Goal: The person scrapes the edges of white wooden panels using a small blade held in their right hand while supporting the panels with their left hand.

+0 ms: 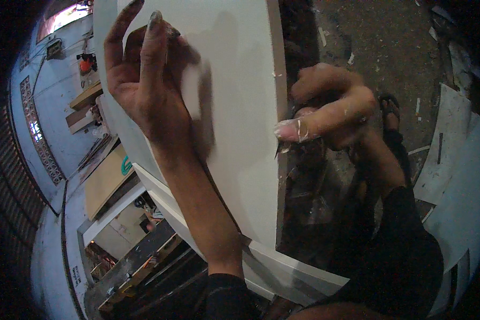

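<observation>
A pale, flat panel [240,106] runs up the middle of the view, its narrow edge [279,106] facing right. Over the panel's left part is my left hand [149,80], fingers apart and lightly bent, with nothing visible in them; its shadow falls on the surface. At the right edge, my right hand [336,106] is curled closed, one fingertip against the edge. Below that fingertip a small, dark, pointed tip [277,153] sticks out; most of it is hidden in the hand, so its kind cannot be made out. White bits cling to the finger.
Another pale board [304,274] lies crosswise below the panel. White sheets [448,160] lie on the right, beside a brown floor [389,48] strewn with scraps. A tan board [109,181] and a dark bench [144,261] stand left, near a bluish wall [53,96].
</observation>
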Action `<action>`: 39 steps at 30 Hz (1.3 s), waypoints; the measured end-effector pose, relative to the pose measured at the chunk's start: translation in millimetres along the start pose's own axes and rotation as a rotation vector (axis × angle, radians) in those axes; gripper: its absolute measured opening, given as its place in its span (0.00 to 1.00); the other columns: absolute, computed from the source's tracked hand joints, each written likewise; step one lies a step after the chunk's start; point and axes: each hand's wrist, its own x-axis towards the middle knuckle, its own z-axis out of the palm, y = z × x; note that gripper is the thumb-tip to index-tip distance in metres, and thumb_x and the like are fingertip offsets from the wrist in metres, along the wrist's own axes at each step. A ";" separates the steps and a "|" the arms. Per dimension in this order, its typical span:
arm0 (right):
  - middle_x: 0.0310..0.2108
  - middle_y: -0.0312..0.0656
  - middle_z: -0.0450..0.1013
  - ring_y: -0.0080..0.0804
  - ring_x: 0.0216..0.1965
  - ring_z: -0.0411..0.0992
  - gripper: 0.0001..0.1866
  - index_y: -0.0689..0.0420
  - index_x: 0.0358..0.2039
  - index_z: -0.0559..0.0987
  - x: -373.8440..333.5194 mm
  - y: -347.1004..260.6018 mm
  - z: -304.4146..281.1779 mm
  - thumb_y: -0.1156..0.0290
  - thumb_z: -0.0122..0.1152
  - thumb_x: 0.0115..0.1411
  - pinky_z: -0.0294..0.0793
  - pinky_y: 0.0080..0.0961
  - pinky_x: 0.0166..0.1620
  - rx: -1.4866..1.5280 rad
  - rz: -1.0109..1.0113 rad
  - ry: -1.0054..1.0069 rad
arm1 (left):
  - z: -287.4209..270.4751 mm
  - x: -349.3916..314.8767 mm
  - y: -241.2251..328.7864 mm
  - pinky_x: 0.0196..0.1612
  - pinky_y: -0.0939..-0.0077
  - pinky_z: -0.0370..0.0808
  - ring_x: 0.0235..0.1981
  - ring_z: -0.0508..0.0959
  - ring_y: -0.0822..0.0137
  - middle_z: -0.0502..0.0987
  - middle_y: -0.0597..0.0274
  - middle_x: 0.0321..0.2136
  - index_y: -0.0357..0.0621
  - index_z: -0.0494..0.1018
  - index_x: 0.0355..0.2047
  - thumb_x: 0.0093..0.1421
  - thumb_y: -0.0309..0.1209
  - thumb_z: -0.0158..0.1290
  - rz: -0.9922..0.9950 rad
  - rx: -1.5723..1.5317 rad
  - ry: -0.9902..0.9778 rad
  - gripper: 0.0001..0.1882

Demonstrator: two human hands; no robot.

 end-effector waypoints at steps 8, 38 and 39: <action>0.40 0.47 0.73 0.36 0.43 0.75 0.13 0.67 0.42 0.77 -20.3 2.6 -12.9 0.73 0.56 0.59 0.74 0.25 0.45 0.159 0.039 0.197 | 20.8 -4.7 33.3 0.41 0.77 0.74 0.35 0.74 0.72 0.75 0.61 0.34 0.37 0.69 0.52 0.59 0.26 0.55 -0.213 -0.058 0.003 0.19; 0.37 0.43 0.76 0.32 0.40 0.75 0.10 0.62 0.41 0.79 -150.8 -47.4 -112.5 0.79 0.58 0.58 0.71 0.24 0.45 -0.445 0.726 0.354 | 46.3 -43.0 59.4 0.32 0.78 0.73 0.26 0.75 0.73 0.76 0.61 0.28 0.42 0.70 0.51 0.51 0.33 0.65 -0.210 0.623 0.083 0.28; 0.37 0.43 0.76 0.32 0.40 0.75 0.10 0.62 0.41 0.79 -150.8 -48.9 -112.5 0.79 0.57 0.58 0.71 0.24 0.45 -0.476 0.741 0.351 | 45.6 -41.4 57.0 0.31 0.78 0.73 0.25 0.76 0.73 0.77 0.60 0.28 0.42 0.70 0.51 0.51 0.33 0.64 -0.196 0.562 0.114 0.27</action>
